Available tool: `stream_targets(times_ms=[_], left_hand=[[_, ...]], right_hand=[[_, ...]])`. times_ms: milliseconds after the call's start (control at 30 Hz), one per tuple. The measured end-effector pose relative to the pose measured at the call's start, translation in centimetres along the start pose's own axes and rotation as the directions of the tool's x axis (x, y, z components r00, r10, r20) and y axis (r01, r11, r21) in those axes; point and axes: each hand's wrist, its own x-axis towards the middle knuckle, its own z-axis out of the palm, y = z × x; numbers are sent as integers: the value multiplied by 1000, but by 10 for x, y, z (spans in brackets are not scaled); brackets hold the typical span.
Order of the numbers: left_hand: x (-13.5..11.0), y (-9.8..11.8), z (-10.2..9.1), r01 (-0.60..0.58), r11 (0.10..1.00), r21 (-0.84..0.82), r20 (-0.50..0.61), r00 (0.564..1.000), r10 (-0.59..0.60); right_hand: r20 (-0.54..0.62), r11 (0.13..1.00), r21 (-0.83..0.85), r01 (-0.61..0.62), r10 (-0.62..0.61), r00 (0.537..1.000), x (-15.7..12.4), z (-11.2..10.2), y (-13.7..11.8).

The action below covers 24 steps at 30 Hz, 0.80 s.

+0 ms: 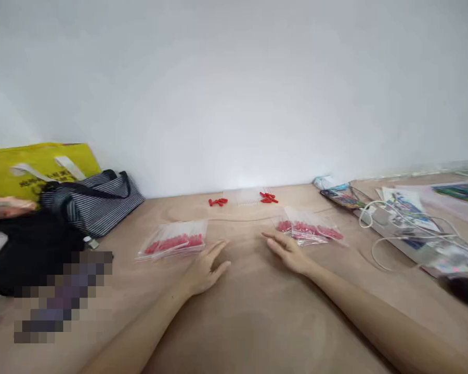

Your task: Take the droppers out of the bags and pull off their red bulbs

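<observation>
My left hand (pixel 207 269) is open over the table, thumb and fingers apart, holding nothing. Just beyond it lies a stack of clear plastic bags (pixel 175 240) with small red pieces inside. My right hand (pixel 287 251) is also open and holds nothing, its fingers stretched toward the left. Close to it on the right is another group of clear bags (pixel 310 228) filled with red pieces. Farther back, two small piles of loose red pieces, one on the left (pixel 218 202) and one on the right (pixel 269 198), flank some flat transparent bags (pixel 246 196).
At the left are a yellow bag (pixel 42 166), a striped bag (pixel 101 202), a black cloth item (pixel 27 254) and a small bottle (pixel 90 242). White cables (pixel 409 234), papers (pixel 407 208) and a black object (pixel 466 291) occupy the right. A white wall (pixel 234 93) bounds the table's back.
</observation>
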Motion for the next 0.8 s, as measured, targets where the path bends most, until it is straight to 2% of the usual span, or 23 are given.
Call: stream_targets(times_ms=[67, 167, 333, 467, 567, 667, 733, 800], left_hand=[[0, -1, 1, -36, 999, -5, 60, 998, 36], [1, -3, 3, -55, 998, -2, 97, 994, 55], [3, -7, 5, -62, 998, 13, 75, 995, 61], [0, -8, 9, -112, 992, 66, 28, 994, 110], [-3, -12, 11, -185, 967, 178, -93, 975, 203], [-9, -21, 5, -220, 904, 366, -280, 901, 333], [-16, -31, -2, -158, 861, 483, -385, 845, 371], [-25, -43, -11, -41, 832, 554, -464, 814, 349]], right_hand=[[75, 991, -100, 92, -85, 994, -4, 2, 0], [147, 961, -217, 169, -139, 979, -7, 4, 1], [129, 949, -259, 177, -148, 981, -8, 7, 3], [138, 951, -259, 172, -140, 981, -7, 7, 3], [156, 949, -266, 171, -133, 979, -7, 6, 3], [162, 946, -269, 180, -140, 977, -7, 6, 4], [162, 945, -271, 183, -142, 976, -7, 6, 4], [161, 945, -272, 183, -143, 977, -7, 6, 5]])
